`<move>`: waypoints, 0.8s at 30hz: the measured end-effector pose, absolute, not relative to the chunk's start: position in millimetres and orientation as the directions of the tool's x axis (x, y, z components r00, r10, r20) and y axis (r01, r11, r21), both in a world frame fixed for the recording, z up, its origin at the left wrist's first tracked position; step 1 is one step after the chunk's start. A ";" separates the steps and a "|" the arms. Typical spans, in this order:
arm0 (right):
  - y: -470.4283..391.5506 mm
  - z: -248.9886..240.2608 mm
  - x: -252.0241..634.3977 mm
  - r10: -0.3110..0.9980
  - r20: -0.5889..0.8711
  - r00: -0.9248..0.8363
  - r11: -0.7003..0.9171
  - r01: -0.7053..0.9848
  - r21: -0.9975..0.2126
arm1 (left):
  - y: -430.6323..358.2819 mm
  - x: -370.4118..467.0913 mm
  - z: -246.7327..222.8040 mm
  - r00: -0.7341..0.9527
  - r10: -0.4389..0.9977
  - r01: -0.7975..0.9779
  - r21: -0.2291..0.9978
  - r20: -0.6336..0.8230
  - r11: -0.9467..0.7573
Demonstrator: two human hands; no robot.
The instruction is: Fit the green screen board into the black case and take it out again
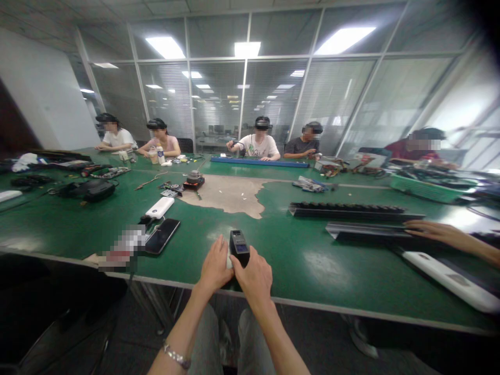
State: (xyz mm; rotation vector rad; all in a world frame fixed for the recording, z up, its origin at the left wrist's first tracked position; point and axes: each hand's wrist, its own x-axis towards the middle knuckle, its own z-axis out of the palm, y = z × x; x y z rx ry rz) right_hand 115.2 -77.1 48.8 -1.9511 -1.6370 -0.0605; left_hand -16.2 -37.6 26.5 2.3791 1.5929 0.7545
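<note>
Near the front edge of the green table [289,271], a black box-shaped device [239,246] with a small screen on its top end stands between my hands. My right hand [255,273] is wrapped round its right side, with the thumb across the near face. On the other side, my left hand [214,265] is closed, fingers together, close against the device. A small white piece [229,260] shows between my left hand and the device; most of it is hidden, so I cannot tell its kind.
Left lie a black phone [163,236] and a white power bank [160,208]. Black metal channels [363,232] and a white elongated device [449,278] are at right, where another person's hand [441,232] reaches in. Several people sit across; a green basket [429,190] stands far right.
</note>
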 end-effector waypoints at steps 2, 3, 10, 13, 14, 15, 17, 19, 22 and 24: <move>-76.4 47.8 114.9 0.876 0.408 0.256 -0.076 0.910 -0.408 | -37.6 -16.0 26.8 0.302 0.904 0.813 0.413 0.303 -0.410; -75.9 47.7 114.8 0.872 0.415 0.260 -0.076 0.909 -0.410 | -37.7 -16.0 27.0 0.303 0.905 0.813 0.414 0.300 -0.409; -71.4 51.4 115.2 0.875 0.423 0.235 -0.021 0.891 -0.453 | -37.4 -15.9 26.3 0.305 0.902 0.811 0.413 0.306 -0.415; -69.6 56.6 114.9 0.858 0.448 0.252 -0.010 0.879 -0.476 | -36.7 -16.1 25.3 0.307 0.903 0.811 0.414 0.302 -0.414; -69.0 59.1 115.0 0.853 0.456 0.254 -0.003 0.876 -0.482 | -36.6 -16.1 24.9 0.306 0.903 0.810 0.415 0.303 -0.414; -68.3 62.0 115.3 0.849 0.463 0.254 0.006 0.872 -0.489 | -36.5 -16.2 24.5 0.303 0.903 0.809 0.418 0.305 -0.412; -67.0 68.6 117.0 0.838 0.479 0.262 0.020 0.862 -0.506 | -36.7 -16.2 23.8 0.293 0.905 0.807 0.427 0.308 -0.407; -65.7 75.2 120.6 0.819 0.502 0.278 0.036 0.848 -0.529 | -36.9 -16.1 23.2 0.282 0.909 0.806 0.438 0.307 -0.398; -64.5 82.1 129.9 0.784 0.545 0.298 0.071 0.829 -0.554 | -37.5 -15.6 23.4 0.271 0.913 0.808 0.444 0.305 -0.388; -64.1 82.8 138.3 0.763 0.570 0.307 0.084 0.826 -0.557 | -38.0 -15.2 24.5 0.266 0.915 0.812 0.441 0.304 -0.383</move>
